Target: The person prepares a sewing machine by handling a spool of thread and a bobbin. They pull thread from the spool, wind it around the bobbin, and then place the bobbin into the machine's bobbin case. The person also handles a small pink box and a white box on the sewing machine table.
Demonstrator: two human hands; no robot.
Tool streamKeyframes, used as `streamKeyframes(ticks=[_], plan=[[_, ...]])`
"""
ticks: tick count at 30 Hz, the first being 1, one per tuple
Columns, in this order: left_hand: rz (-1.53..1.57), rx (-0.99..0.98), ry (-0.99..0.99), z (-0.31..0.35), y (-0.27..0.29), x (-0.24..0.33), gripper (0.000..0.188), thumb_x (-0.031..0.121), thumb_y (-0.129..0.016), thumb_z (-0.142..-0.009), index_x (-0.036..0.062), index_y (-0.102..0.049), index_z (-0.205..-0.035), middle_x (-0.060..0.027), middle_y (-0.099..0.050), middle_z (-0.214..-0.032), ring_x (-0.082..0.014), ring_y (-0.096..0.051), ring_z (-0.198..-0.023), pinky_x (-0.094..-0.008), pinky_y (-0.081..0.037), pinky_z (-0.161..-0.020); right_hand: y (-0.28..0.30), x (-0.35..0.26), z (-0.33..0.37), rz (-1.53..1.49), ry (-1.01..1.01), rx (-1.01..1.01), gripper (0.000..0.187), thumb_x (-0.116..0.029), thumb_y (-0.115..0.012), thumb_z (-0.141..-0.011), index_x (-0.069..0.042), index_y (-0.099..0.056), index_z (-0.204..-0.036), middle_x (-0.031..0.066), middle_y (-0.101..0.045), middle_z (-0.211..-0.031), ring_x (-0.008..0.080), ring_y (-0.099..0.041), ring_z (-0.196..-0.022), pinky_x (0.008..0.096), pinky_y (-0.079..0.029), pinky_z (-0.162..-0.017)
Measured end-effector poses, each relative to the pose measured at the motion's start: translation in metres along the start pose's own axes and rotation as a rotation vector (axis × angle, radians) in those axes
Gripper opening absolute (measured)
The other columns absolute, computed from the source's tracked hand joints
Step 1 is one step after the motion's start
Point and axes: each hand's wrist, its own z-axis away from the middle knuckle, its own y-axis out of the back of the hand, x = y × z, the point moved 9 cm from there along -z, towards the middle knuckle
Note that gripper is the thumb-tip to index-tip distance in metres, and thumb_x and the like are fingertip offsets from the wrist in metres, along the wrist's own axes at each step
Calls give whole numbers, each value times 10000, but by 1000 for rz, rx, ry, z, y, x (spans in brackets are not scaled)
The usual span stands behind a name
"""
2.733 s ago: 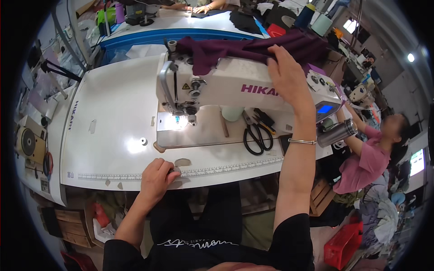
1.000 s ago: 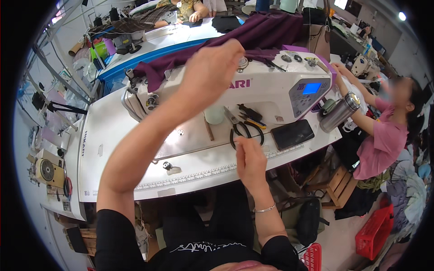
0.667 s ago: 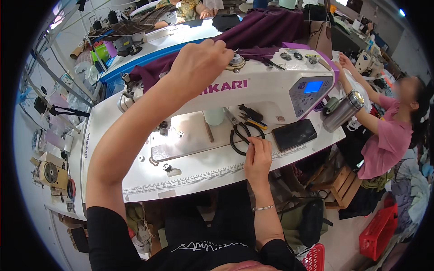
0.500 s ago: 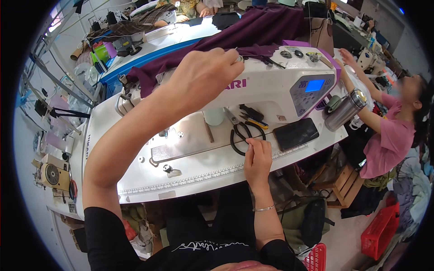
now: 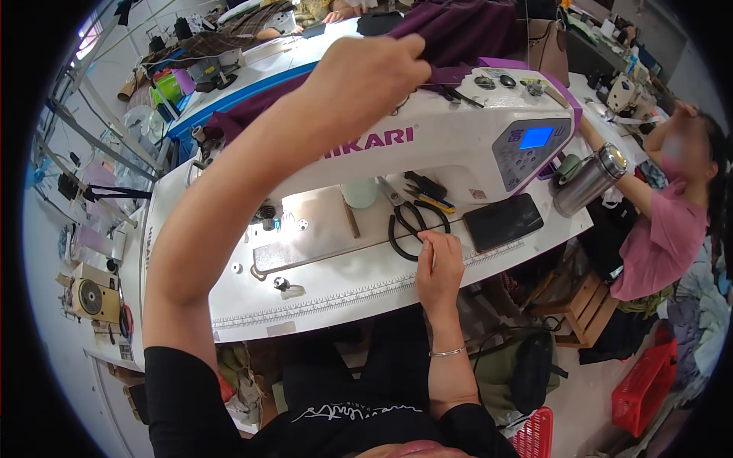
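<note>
A dark phone (image 5: 503, 222) lies near the right front corner of the white worktop (image 5: 343, 270), a steel flask (image 5: 586, 185) beside it, close to the right edge. A measuring scale (image 5: 366, 290) runs along the front edge. Over past the right end there's a person in a pink top (image 5: 660, 243), and lower down I can see a wooden crate (image 5: 586, 307) and a red basket (image 5: 644, 391).

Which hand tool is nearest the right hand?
The black-handled scissors: their loops are close by the right hand; the yellow-handled tool and dark tool lie farther.
</note>
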Motion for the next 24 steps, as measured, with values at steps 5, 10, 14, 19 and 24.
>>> streamKeyframes(ticks=[5,10,14,19,24], plan=[[-60,-67,22,14,-7,-21,47,41,-584,-804,51,-576,-849,-88,-573,-912,-299,-654,-789,-421,-519,-634,2,5,-1,-6,-8,21,138,45,-569,-893,-12,-644,-994,120,-630,-919,274,-590,-852,354,-481,-722],[22,-36,-12,2,2,-4,43,40,-579,-805,38,-571,-847,-91,-577,-900,-308,-656,-780,-432,-508,-650,-1,6,-1,8,-41,-7,176,36,-597,-849,-38,-649,-1000,100,-632,-918,297,-574,-861,389,-479,-745],[-37,-74,13,7,-9,-19,55,58,-586,-797,40,-574,-848,-93,-571,-889,-306,-653,-797,-433,-507,-676,-3,7,-1,-2,-47,-4,178,27,-603,-848,-45,-650,-1003,93,-635,-922,296,-570,-868,387,-481,-750],[76,-28,-36,6,0,2,51,55,-586,-809,42,-577,-857,-94,-572,-890,-313,-652,-800,-429,-510,-666,-4,6,-1,41,-28,-3,178,19,-608,-850,-48,-649,-1009,91,-630,-918,295,-566,-874,389,-481,-753],[-27,-84,31,4,-14,-23,57,53,-589,-807,40,-576,-860,-83,-587,-914,-325,-653,-796,-427,-515,-659,-2,8,-2,48,-52,-31,179,7,-615,-846,-57,-648,-1009,91,-632,-924,299,-563,-883,399,-478,-766]])
